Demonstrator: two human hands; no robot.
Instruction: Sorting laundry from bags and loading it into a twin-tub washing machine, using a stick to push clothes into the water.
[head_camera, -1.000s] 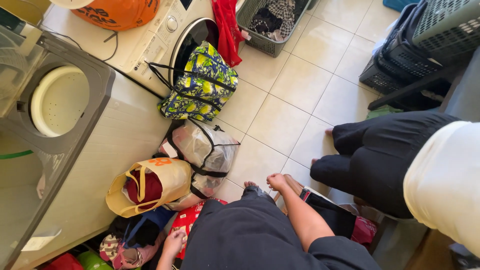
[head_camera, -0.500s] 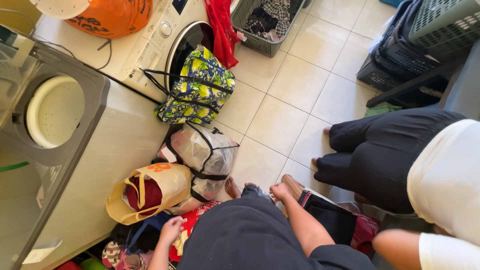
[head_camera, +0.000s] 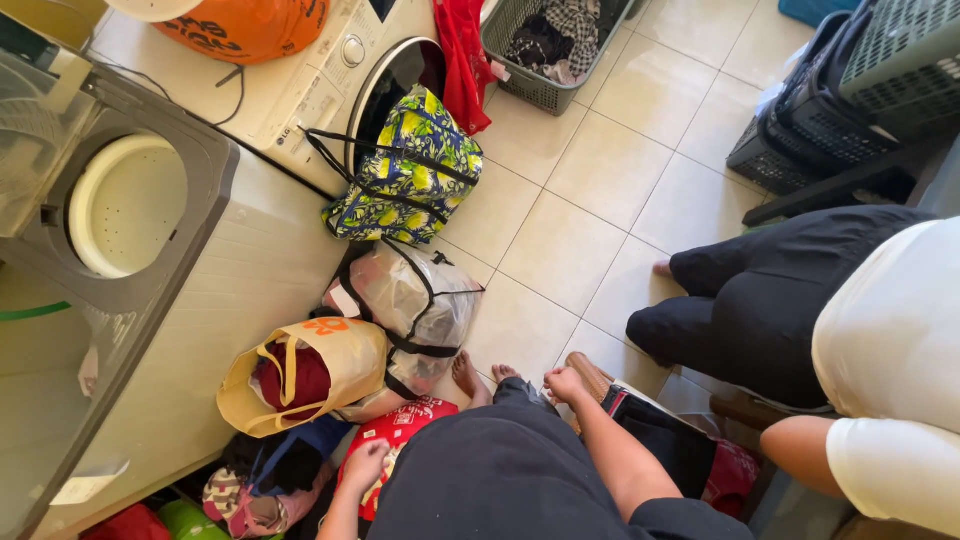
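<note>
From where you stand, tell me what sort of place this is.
Most likely a home laundry area or a small laundry shop. A top-loading washing machine stands beside a front-loading washer, a grey laundry basket holds clothes, and bags of clothing line the tiled floor.

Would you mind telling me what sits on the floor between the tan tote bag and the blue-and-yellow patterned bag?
In the head view, a clear plastic bag with black straps lies between the tan tote bag and the blue-and-yellow patterned bag.

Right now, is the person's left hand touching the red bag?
Touching. The head view shows the left hand lying directly on the red bag, fingers overlapping it, no gap.
</note>
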